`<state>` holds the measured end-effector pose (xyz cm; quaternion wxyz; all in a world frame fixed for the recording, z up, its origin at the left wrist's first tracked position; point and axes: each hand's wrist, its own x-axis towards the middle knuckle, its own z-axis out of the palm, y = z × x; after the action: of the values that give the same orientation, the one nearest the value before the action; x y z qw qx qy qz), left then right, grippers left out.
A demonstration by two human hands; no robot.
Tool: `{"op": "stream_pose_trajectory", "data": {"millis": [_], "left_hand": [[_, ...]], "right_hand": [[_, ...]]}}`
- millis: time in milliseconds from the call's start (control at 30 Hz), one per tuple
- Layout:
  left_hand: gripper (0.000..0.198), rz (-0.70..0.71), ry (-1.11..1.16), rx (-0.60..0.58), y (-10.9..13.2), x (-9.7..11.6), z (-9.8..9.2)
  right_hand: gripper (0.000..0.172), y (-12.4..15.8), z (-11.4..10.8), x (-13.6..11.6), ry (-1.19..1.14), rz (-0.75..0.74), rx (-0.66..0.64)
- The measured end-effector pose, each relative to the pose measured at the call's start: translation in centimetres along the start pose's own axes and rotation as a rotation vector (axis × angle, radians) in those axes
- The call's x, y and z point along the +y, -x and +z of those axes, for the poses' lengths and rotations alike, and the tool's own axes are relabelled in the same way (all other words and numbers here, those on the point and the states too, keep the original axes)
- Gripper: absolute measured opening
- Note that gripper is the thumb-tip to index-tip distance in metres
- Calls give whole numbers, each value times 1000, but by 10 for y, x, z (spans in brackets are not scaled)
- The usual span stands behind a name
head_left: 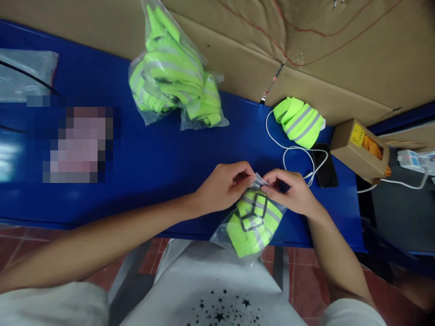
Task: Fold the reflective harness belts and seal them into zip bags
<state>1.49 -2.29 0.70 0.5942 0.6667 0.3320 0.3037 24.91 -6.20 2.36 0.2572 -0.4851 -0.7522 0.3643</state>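
Both hands pinch the top edge of a clear plastic bag (222,233) at the front of the blue table. Inside the bag lies a folded neon-yellow reflective strap (234,231) with grey stripes and black buckles. My left hand (226,185) has thumb and forefinger closed on the bag's left upper corner. On the opposite side, my right hand (294,190) grips the same edge between thumb and fingers. The bag's lower end hangs over the table's front edge, near my shirt.
Bagged reflective straps (173,68) are piled at the back. An unbagged rolled strap (301,122) lies at the back right, near a white cable (287,154), a black phone (324,167) and a cardboard box (346,149). Another plastic bag (30,77) rests at the far left.
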Motion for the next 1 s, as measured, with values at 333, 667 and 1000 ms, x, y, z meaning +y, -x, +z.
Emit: {"op": "stream_pose_trajectory", "data": {"millis": [333,667,1000], "left_hand": [[18,18,-12,-46,0,-1,3],[15,82,-70,-70,0,-2,2],[11,166,-124,-45,1,-2,1]], "right_hand": [[5,0,5,-3,-22,0,29],[5,2,4,-1,-32,-40,10],[5,3,8,-6,74,-47,13]]}}
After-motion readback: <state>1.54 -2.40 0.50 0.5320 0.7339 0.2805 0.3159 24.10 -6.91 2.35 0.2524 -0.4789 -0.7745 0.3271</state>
